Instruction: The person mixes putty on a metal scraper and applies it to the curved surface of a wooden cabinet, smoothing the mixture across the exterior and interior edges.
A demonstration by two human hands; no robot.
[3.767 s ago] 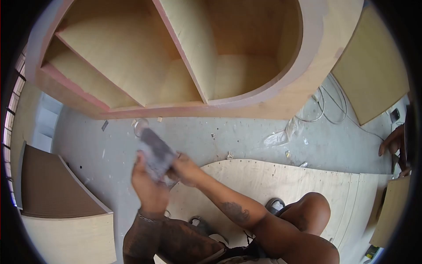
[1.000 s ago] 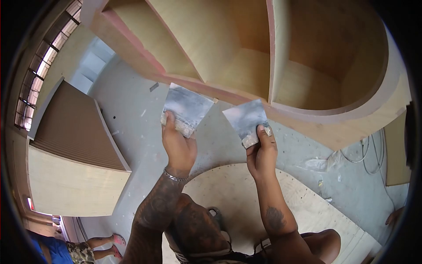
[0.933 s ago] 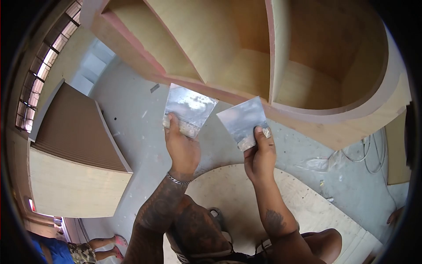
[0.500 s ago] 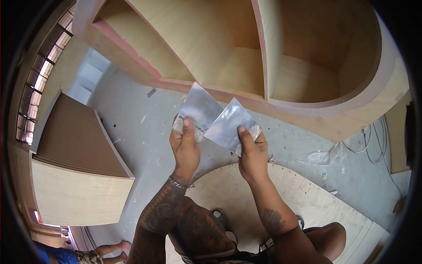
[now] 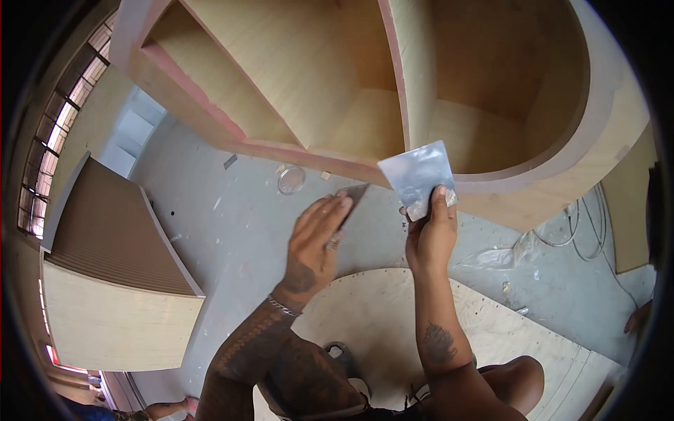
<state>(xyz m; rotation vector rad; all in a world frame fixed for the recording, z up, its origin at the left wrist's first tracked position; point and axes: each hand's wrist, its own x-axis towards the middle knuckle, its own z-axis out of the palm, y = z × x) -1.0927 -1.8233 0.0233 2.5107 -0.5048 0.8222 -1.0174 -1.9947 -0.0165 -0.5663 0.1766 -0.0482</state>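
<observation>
My right hand [image 5: 431, 238] is closed on a flat, square metal putty spreader [image 5: 420, 172]. Its thumb presses on the lower part of the shiny face, near rough whitish material along the bottom edge. My left hand [image 5: 309, 235], back of the hand up, grips a second metal spreader [image 5: 357, 203]. That one is turned nearly edge-on and mostly hidden by the fingers. The two spreaders are apart, held above the floor in front of the cabinet.
A large curved wooden cabinet [image 5: 351, 158] with open compartments stands ahead. A round lid or tin [image 5: 291, 180] lies on the grey floor. Below me is a curved plywood panel [image 5: 491, 316]. Plastic sheeting [image 5: 498, 256] and cables [image 5: 597, 224] lie right; a ribbed brown unit [image 5: 116, 224] stands left.
The spreaders, close together before, have separated. My left hand has turned over and its spreader now shows edge-on. My right hand has moved right with its spreader. The round lid has come into sight.
</observation>
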